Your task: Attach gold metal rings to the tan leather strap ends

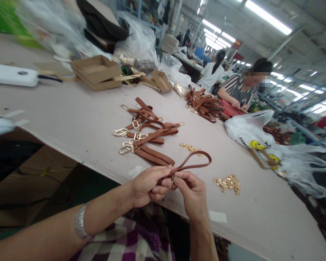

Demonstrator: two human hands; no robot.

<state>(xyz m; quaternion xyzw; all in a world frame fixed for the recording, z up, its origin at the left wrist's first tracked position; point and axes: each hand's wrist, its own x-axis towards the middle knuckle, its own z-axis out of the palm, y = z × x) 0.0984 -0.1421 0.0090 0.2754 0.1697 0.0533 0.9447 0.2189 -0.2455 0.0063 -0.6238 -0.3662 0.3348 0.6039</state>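
Left forearm nearest, bangle on it, cut off by frame edge. Left grip curled round strap near its end; right grip pinching same end. Loop projects beyond both, above surface. Held end mostly hidden; fitting there too small to make out.

I can read no text with certainty. At three o'clock, a white plastic carrier bag bears black lettering, illegible to me, and a yellow smiley-face print; between one and two o'clock, a red sign, unreadable.
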